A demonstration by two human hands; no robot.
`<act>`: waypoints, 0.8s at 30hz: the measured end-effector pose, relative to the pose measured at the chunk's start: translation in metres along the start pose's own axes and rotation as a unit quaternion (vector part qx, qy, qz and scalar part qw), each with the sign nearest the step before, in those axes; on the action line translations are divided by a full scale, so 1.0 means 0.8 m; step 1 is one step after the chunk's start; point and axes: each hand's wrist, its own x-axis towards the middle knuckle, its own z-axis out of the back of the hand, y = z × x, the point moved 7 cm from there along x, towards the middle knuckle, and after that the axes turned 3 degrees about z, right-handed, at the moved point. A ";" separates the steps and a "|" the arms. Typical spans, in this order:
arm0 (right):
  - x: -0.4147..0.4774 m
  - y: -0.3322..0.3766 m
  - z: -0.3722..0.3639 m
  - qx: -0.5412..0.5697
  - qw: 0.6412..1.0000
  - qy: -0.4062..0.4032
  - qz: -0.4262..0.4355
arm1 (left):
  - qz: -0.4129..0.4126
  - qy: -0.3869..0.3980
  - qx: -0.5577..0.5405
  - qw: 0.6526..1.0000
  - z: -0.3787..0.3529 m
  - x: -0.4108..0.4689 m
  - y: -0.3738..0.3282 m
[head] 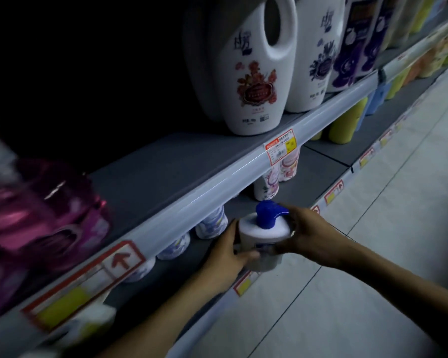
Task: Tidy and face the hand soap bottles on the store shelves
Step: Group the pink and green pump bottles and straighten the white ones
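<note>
Gripping white blue-pumped plastic bottle (263, 229) at grey lower shelf's (291, 193) front edge, left hand (226, 251) and right hand (308, 236) fingers curled round; shelf room behind.

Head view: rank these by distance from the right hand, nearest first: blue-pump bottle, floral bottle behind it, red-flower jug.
1. blue-pump bottle: gripped by the right hand, at the lower shelf's front edge.
2. floral bottle: just behind it, on the lower shelf.
3. red-flower jug: up on the upper shelf.
</note>
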 end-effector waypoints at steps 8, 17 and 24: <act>-0.110 0.211 0.007 0.083 0.991 0.083 0.065 | -0.023 0.031 -0.051 0.998 0.052 -0.202 -0.083; -0.178 0.458 -0.003 0.175 0.954 -0.023 0.244 | -0.192 -0.173 -0.066 0.964 0.171 -0.371 -0.222; -0.205 0.592 -0.048 0.115 0.904 -0.024 0.410 | -0.279 -0.315 0.022 0.907 0.272 -0.481 -0.324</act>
